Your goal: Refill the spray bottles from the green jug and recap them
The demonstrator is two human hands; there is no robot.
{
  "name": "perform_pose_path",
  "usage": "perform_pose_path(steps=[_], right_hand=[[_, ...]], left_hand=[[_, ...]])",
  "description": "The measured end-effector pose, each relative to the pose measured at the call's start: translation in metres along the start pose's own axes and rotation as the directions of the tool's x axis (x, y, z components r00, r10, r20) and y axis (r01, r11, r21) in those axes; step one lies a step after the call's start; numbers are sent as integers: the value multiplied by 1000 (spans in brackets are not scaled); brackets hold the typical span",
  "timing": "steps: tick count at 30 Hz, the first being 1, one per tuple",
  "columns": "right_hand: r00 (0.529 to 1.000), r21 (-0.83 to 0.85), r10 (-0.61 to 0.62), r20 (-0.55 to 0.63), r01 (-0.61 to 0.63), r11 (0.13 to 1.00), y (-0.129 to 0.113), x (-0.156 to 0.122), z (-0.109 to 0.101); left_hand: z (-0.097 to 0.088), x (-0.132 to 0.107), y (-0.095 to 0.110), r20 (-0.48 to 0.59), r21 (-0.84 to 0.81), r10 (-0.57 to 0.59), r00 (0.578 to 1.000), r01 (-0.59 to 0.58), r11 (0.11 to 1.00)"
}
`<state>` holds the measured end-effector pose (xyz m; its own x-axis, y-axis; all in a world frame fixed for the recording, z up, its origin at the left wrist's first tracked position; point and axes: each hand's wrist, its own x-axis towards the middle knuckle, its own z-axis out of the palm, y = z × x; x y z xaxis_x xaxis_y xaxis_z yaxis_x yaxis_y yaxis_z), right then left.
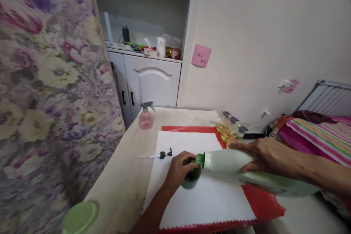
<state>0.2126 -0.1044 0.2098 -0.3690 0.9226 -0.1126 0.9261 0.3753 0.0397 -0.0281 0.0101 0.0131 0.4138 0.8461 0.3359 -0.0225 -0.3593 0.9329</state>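
Note:
My left hand (177,170) is wrapped round a small green bottle (191,177) that stands on a white cloth (197,197). My right hand (263,155) grips a large pale green jug (246,173), tipped on its side with its green spout (200,159) at the small bottle's mouth. A black-and-white spray pump head (161,154) with its tube lies on the cloth just left of my left hand.
A red sheet (263,204) lies under the cloth on a beige table (123,175). A pink spray bottle (146,116) stands at the table's back, yellow spray bottles (230,129) by the wall. A green lid (80,217) sits front left. A floral curtain (49,80) hangs left.

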Motion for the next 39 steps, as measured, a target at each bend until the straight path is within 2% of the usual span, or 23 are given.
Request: perform_pose_path(steps=[3,6,39], right_hand=[[998,35,23,53,-25,999,-3,0,-4],[998,37,36,57,-39,999,-4,0,-5],[999,-63,-28,-21,27,998,5,0,6]], left_hand=[[0,0,0,6,1,0,1000,0,1000],[0,-1,2,12,-1,-4,1000,4,1000],[0,0,4,18,-5,-21,1000,21,1000]])
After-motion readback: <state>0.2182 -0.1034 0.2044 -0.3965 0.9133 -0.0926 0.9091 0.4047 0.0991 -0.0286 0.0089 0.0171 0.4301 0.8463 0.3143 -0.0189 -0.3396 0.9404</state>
